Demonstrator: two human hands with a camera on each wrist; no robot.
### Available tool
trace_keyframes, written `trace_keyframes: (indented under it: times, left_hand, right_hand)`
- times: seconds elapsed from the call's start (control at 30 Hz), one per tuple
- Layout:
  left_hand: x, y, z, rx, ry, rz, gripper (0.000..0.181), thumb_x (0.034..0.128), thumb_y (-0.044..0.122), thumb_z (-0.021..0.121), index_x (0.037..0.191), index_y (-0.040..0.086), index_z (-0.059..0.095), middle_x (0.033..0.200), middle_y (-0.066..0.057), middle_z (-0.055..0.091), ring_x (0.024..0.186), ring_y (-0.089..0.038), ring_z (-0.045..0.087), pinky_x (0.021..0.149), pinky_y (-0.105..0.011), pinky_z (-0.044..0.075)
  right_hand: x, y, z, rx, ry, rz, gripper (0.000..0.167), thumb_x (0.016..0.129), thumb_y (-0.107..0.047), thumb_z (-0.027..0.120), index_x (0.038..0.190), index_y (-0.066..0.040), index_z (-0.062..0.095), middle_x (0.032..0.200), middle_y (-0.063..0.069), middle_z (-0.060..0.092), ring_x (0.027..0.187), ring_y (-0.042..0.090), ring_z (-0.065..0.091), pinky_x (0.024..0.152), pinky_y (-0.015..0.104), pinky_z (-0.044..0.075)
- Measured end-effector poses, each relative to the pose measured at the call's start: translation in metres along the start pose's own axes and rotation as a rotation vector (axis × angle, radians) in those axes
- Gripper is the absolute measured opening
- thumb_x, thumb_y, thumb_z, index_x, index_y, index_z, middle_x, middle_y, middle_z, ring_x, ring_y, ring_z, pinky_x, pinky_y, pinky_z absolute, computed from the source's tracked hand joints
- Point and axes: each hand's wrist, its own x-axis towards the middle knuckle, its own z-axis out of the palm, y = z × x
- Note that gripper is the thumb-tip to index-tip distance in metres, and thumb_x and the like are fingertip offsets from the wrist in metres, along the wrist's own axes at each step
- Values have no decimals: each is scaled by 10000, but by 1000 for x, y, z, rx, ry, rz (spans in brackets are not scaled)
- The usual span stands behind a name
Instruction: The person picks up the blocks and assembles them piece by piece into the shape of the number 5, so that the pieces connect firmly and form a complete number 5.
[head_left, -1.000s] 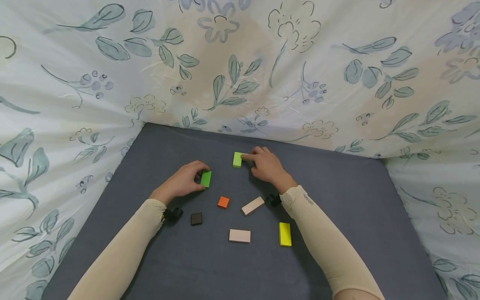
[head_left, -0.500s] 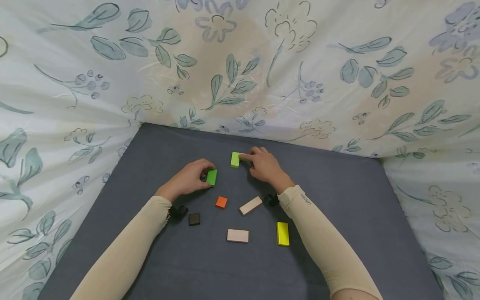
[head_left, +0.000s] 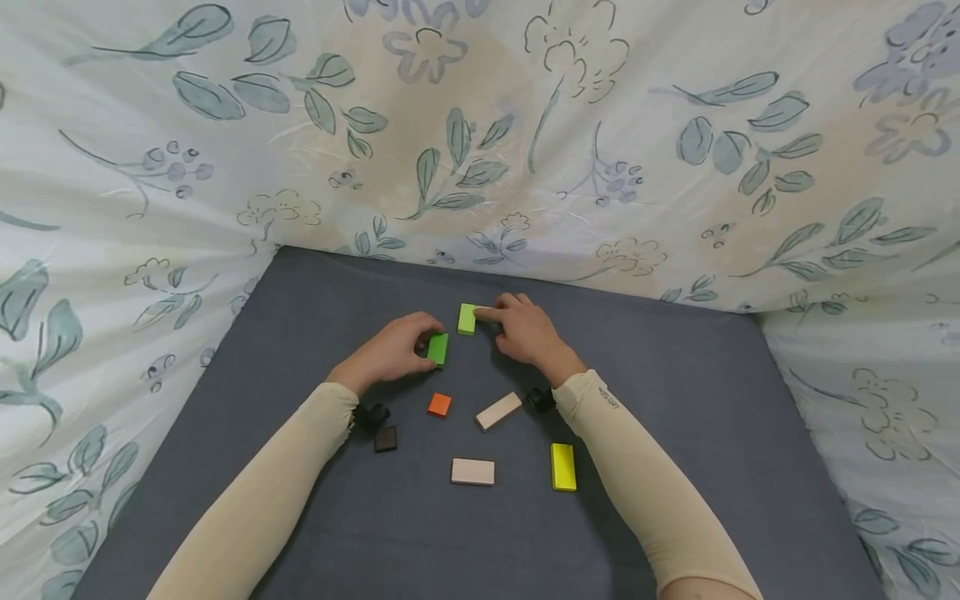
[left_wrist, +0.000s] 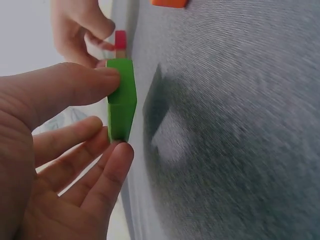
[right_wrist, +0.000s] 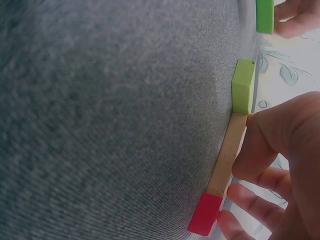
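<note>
My left hand (head_left: 393,350) pinches a green block (left_wrist: 122,95) between thumb and fingertips. The left wrist view shows a gap and a shadow between that block and the cloth. Right of it, the index finger of my right hand (head_left: 528,333) reaches to a light green block (head_left: 467,319) lying on the cloth. In the right wrist view, a tan wooden block (right_wrist: 227,155) and a red block (right_wrist: 205,215) continue in a row from the light green one. The right fingers lie along this row. My right hand covers the tan and red blocks in the head view.
Nearer on the dark grey cloth (head_left: 337,533) lie an orange block (head_left: 439,405), a dark brown block (head_left: 386,439), a slanted pale wooden block (head_left: 498,412), a pinkish block (head_left: 472,472) and a yellow block (head_left: 563,467). A floral curtain (head_left: 420,150) closes off the back and sides.
My left hand has carried the green block to the right and slightly away, closer to the light green block. My right hand has stayed in place; the head view has shifted a little.
</note>
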Motion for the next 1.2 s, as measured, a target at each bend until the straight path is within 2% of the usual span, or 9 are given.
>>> trace_keyframes:
  times: [0.3, 0.53, 0.9, 1.2]
  left_hand:
    - [16, 9, 4, 32, -17, 36, 568, 949, 113, 856, 1464, 19, 636, 1407, -133, 611, 1144, -268, 626, 983, -427, 561]
    - [26, 11, 11, 33, -11, 45, 586, 940, 120, 868, 1470, 25, 635, 1393, -116, 612, 1129, -254, 626, 977, -416, 563]
    - [32, 14, 14, 69, -36, 50, 582, 949, 146, 866, 1469, 31, 631, 1407, -125, 603, 1124, -249, 632, 977, -424, 554]
    - [34, 17, 19, 82, -12, 52, 584, 959, 140, 859, 1480, 26, 623, 1427, -130, 599, 1147, -251, 622, 1001, -429, 543]
  right_hand:
    - [0, -1, -1, 21, 11, -5, 578, 1055, -91, 659, 1588, -305, 595, 1393, 111, 584, 1160, 320, 528, 932, 517, 506]
    - [-1, -1, -1, 20, 5, -8, 596, 1043, -81, 666, 1592, -299, 591, 1393, 111, 584, 1174, 319, 528, 955, 514, 508]
    - [0, -2, -3, 0, -19, 3, 614, 1036, -82, 675, 1600, -306, 579, 1416, 110, 577, 1188, 317, 526, 971, 507, 518]
    - [0, -3, -5, 4, -37, 16, 622, 1036, -75, 665, 1607, -301, 570, 1430, 108, 569, 1208, 318, 524, 990, 507, 513]
